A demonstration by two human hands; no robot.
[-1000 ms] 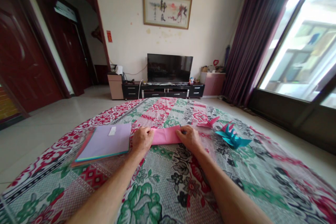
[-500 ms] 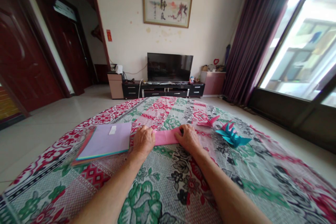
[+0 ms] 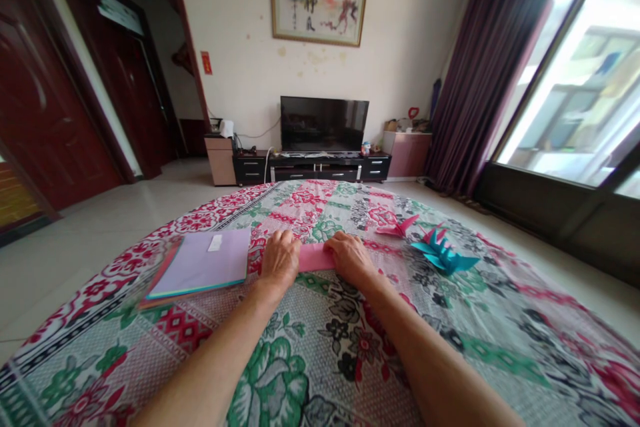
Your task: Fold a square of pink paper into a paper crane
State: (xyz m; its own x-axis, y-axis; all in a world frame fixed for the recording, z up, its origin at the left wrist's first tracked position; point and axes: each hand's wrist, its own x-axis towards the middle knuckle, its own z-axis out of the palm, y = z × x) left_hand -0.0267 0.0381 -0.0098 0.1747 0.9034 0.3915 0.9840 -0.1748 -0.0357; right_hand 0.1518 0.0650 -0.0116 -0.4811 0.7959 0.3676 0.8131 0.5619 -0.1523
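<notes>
Fingers of the left hand (image 3: 281,259) and right hand (image 3: 351,257) are curled in close, holding a folded strip of pink paper (image 3: 315,257) by its two ends. It lies between them, on or just above the flowered cloth of the surface (image 3: 273,373), its middle showing while both ends disappear under the fingers; the left fingertips are mostly hidden by the hand itself. Just beside the left hand lies a stack of coloured sheets (image 3: 195,270), lilac on top, bearing a small white slip (image 3: 215,243). Well to the right of the right hand, blue folded paper (image 3: 450,261) sits before a pink folded piece (image 3: 434,234), with a second pink one (image 3: 399,227) to their left. Past the surface's far edge, a television (image 3: 324,124) stands on a low black cabinet (image 3: 297,175), and a framed picture (image 3: 318,8) hangs above.
</notes>
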